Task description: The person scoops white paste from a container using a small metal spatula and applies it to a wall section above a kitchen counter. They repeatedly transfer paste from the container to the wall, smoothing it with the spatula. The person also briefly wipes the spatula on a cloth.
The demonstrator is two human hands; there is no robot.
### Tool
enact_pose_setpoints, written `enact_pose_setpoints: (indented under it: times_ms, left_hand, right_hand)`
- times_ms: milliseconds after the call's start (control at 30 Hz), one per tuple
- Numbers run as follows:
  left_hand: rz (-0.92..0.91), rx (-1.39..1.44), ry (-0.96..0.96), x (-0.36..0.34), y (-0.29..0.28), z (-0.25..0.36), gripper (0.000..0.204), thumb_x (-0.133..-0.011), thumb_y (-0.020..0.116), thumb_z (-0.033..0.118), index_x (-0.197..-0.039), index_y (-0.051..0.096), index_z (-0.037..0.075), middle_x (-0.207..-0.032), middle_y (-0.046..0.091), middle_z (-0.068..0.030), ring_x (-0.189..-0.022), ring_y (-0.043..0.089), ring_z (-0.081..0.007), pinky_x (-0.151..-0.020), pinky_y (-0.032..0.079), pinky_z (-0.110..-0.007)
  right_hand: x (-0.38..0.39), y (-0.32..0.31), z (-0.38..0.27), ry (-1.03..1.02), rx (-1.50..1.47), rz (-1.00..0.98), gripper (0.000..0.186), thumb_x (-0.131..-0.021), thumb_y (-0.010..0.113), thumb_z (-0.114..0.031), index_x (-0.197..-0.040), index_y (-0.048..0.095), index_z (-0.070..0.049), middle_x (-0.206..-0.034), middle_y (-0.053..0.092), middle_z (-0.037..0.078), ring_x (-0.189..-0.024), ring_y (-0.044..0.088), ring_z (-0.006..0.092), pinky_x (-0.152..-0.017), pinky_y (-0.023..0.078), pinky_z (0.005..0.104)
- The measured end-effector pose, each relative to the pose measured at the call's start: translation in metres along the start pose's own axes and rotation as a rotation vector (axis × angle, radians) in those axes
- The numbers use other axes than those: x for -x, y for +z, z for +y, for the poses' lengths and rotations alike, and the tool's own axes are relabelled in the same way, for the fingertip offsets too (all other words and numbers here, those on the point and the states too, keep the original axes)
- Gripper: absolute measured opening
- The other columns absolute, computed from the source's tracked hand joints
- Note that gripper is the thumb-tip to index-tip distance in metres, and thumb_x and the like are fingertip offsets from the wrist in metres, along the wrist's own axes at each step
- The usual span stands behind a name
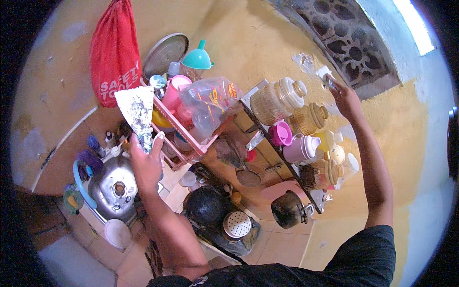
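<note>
My left hand (147, 160) is closed round the handle of a wide putty knife (136, 111), its blade up and smeared with white and dark patches. My right arm reaches out to the upper right, where my right hand (345, 99) grips a smaller scraper (325, 74). That scraper's pale blade is at the yellow wall (258, 52), beside a whitish rough patch (304, 63) and just below the vent block. Whether the blade presses on the wall, I cannot tell.
Glass jars (275, 103) and plastic cups crowd a wall shelf below my right hand. A pink rack (181, 134) with plastic bags, a red drawstring bag (114, 57), a steel sink (112, 184), a blackened pot (287, 210) and a dark wok (206, 206) stand or hang around.
</note>
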State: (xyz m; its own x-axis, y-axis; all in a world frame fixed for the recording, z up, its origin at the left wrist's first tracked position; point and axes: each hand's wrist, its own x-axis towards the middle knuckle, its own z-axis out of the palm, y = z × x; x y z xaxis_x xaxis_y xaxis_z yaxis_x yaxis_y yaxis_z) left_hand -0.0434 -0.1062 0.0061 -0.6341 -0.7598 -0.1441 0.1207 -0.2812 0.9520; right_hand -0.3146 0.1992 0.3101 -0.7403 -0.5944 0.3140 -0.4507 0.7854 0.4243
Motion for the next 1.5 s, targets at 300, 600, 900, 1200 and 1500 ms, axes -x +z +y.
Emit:
enact_pose_setpoints:
  times_ms: [300,600,900,1200,1500]
  left_hand:
    - [-0.159,0.199,-0.084,0.005,0.008,0.000,0.015,-0.092,0.050,0.013,-0.104,0.048,0.005,-0.066,0.047,0.0006,-0.045,0.042,-0.0072,-0.038,0.036,-0.024]
    - [-0.546,0.326,-0.265,0.004,-0.009,-0.006,0.022,-0.096,0.042,0.014,-0.115,0.048,0.005,-0.071,0.055,-0.0035,-0.051,0.051,-0.0091,-0.042,0.043,-0.022]
    - [-0.384,0.073,-0.210,0.018,-0.025,0.007,0.026,-0.091,0.051,0.011,-0.117,0.048,0.007,-0.067,0.052,-0.0001,-0.047,0.045,-0.0074,-0.041,0.037,-0.024]
    - [-0.118,-0.134,0.032,0.025,-0.050,-0.012,0.035,-0.085,0.053,0.004,-0.120,0.049,0.005,-0.079,0.054,-0.0063,-0.064,0.050,-0.0140,-0.057,0.039,-0.029]
    - [-0.050,-0.051,0.236,0.020,-0.049,-0.004,0.038,-0.085,0.052,-0.001,-0.123,0.045,0.000,-0.109,0.061,-0.0146,-0.102,0.057,-0.0199,-0.088,0.043,-0.033]
  right_hand:
    - [-0.019,-0.014,-0.038,0.100,-0.464,-0.008,0.050,-0.088,0.059,-0.011,-0.135,0.041,-0.009,-0.076,0.056,0.004,-0.060,0.048,0.0102,-0.055,0.042,0.0259]
    - [0.082,-0.042,-0.202,0.215,-1.284,-0.217,0.038,-0.089,0.053,-0.008,-0.125,0.045,-0.001,-0.086,0.060,0.005,-0.066,0.057,0.0110,-0.060,0.049,0.0234]
    - [0.067,0.052,-0.341,-0.111,-1.016,-0.084,0.033,-0.084,0.053,-0.006,-0.117,0.056,-0.002,-0.089,0.064,0.019,-0.079,0.062,0.0283,-0.073,0.047,0.0354]
    - [0.078,0.054,-0.425,-0.349,-0.860,-0.044,0.040,-0.082,0.049,-0.004,-0.121,0.051,0.002,-0.084,0.055,0.028,-0.082,0.057,0.0436,-0.074,0.045,0.0489]
    - [0.099,0.043,-0.427,-0.398,-0.941,-0.153,0.037,-0.081,0.050,-0.005,-0.117,0.056,-0.002,-0.083,0.055,0.028,-0.079,0.057,0.0440,-0.072,0.045,0.0481]
